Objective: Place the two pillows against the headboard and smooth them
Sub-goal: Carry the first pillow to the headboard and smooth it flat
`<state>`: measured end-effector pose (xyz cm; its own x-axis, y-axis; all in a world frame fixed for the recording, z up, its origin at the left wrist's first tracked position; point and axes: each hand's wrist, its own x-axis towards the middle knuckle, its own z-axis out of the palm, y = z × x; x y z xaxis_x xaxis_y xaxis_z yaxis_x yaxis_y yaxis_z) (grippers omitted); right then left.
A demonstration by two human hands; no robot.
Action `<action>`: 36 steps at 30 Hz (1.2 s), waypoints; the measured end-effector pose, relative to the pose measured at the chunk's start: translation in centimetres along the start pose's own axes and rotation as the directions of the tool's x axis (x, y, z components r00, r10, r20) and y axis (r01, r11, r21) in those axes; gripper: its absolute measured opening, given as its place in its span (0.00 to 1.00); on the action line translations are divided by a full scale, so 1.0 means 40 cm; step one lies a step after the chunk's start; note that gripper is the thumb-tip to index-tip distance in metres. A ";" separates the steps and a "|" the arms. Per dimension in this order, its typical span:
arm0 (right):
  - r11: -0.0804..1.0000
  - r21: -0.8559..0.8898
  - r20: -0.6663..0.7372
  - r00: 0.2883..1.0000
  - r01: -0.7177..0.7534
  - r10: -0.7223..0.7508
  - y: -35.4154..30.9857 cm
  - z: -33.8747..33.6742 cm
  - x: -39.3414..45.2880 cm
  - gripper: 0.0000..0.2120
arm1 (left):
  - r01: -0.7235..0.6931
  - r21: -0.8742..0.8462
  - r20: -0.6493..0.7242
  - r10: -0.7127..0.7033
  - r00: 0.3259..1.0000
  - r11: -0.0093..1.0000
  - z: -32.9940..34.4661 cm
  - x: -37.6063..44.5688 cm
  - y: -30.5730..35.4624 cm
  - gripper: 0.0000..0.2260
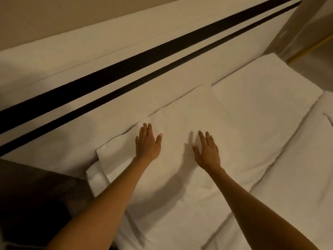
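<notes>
While both arms reach forward from the bottom edge, the left hand (pixel 148 143) lies flat with palm down on the near pillow (pixel 180 123), its fingers pressed together and the thumb set a little apart, fingertips pointing to 12 o'clock and close to the pillow's far edge. At 3 o'clock from it, well apart, the right hand (pixel 207 150) also faces palm down on the same pillow with fingers slightly spread; a dark shadow falls just to its 9 o'clock side, and whether the palm fully touches the fabric I cannot tell. Neither hand grips or pinches anything. This white pillow stretches from the centre down toward 6 o'clock, its far edge lying against the headboard (pixel 126 42), with a loose flap of its case showing at 8 o'clock of the left hand. A second pillow (pixel 261 91) lies at 2 o'clock of the hands, just beside the first and touching it along a seam, its far edge likewise along the headboard. The headboard is pale with two dark stripes (pixel 162 56) running diagonally from 9 o'clock up to 1 o'clock. A white sheet (pixel 297 168) covers the bed at 4 o'clock, and a dark brown surface (pixel 36 195) sits at 8 o'clock
</notes>
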<state>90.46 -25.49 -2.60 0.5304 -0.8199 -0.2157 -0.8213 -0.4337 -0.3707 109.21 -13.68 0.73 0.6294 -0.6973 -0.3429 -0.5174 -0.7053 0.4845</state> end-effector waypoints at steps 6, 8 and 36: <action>0.943 -0.121 0.011 0.950 0.312 -0.313 -0.078 0.020 0.228 0.27 | 0.072 0.007 -0.045 -0.071 0.996 0.997 0.135 0.039 -0.004 0.28; 0.919 -0.118 0.027 0.927 0.375 -0.375 -0.099 0.059 0.275 0.26 | 0.057 0.049 -0.068 -0.054 0.996 0.997 0.181 0.070 -0.011 0.29; 0.856 -0.153 0.007 0.867 0.494 -0.499 -0.021 -0.001 0.378 0.27 | 0.131 0.051 -0.421 -0.097 0.902 0.990 0.271 0.036 0.078 0.36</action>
<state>99.15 -37.56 -5.52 0.8708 -0.4916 -0.0088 -0.4733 -0.8332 -0.2858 102.21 -18.25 -6.98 0.8620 -0.5066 -0.0174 -0.4598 -0.7960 0.3937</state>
